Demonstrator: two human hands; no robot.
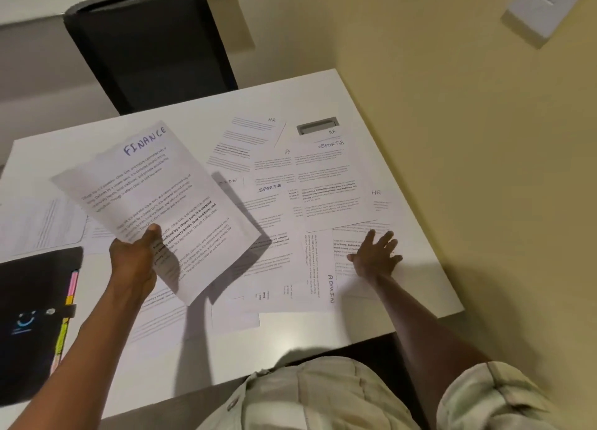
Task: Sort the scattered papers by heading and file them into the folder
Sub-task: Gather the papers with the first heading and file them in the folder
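So the white table [226, 358] is pretty much covered with scattered papers [281, 210] headed HR, SPORTS and ADMIN, and a black folder [29, 316] with coloured tabs is parked at its left edge. A FINANCE sheet [155, 203] is held up off the table, gripped at its lower edge by the left hand [135, 261]. Over on the right, a sheet is touched by the right hand [376, 255], fingers spread wide and flat.
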